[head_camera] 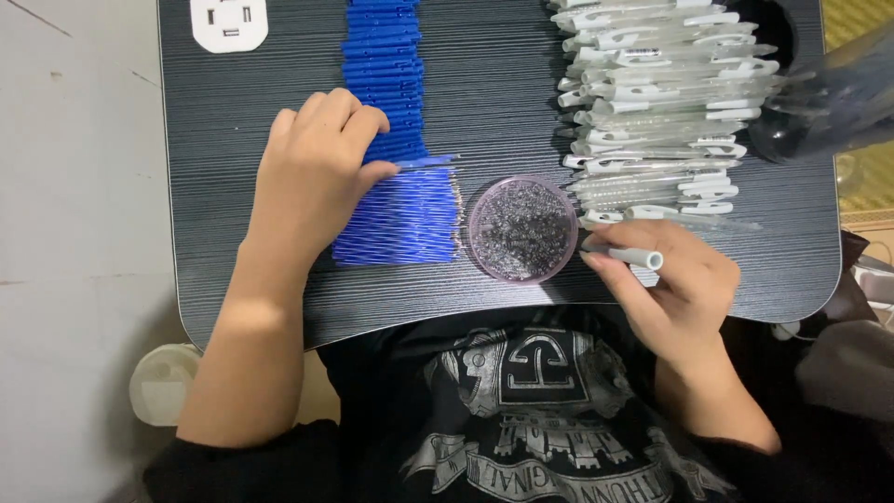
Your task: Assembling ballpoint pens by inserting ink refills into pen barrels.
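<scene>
Two bare hands work over the dark ribbed lap desk (503,84): left hand (312,172) at nine o'clock pinches a thin blue pen refill (424,162), right hand (675,284) at four o'clock clamps a grey plastic pen barrel (635,255) beside the round clear dish of tiny springs (522,229).

My left hand (317,168) pinches a blue refill (424,162) from the blue row (396,210); my right hand (670,279) grips a grey pen barrel (633,255) beside the round dish (521,229) on the dark tray (503,93).
</scene>
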